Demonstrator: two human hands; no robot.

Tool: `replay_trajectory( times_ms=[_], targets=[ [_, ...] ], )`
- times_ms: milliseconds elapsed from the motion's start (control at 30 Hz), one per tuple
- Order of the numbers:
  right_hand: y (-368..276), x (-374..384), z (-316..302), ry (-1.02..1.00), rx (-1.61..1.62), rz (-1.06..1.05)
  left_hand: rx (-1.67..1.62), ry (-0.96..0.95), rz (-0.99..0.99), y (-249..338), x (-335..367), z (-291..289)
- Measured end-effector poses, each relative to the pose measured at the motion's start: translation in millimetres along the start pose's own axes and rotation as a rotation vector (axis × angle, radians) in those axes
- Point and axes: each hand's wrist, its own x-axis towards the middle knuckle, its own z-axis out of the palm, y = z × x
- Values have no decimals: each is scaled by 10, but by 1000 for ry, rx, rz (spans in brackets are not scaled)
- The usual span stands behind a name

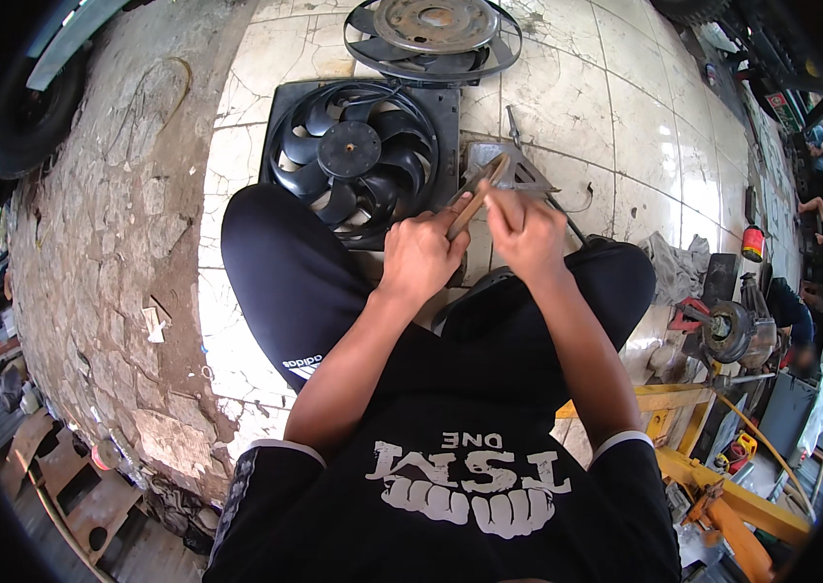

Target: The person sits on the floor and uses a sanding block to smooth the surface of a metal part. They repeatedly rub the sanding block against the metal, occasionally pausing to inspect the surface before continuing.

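Note:
Between my knees, my left hand point(423, 255) is closed round a narrow brown strip-like piece point(470, 210), whose exact kind I cannot make out. The piece slants up and to the right. Against its upper right side, my right hand point(530, 228) is curled with the fingers pressed together; whatever lies in them is hidden. Just beyond both hands, a grey metal bracket point(531, 176) with a cut-out rests on the tiles. A black radiator fan point(349, 150) in a square shroud lies flat to the left of the bracket, beyond my left knee.
Farther off, a rusty round plate point(434, 23) sits on another black fan ring point(365, 49). To the right are a grey rag point(675, 267), a red can point(752, 243), a wheel-like machine part point(728, 331) and a yellow frame point(737, 496). Another person point(792, 313) is at the far right.

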Motion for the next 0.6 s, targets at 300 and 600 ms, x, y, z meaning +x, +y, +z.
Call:
replay_trajectory(
  times_ms=[300, 600],
  targets=[
    [157, 36, 60, -58, -102, 75, -20, 22, -37, 23, 41, -59],
    [30, 48, 43, -37, -23, 34, -7, -1, -51, 13, 57, -52]
  ],
)
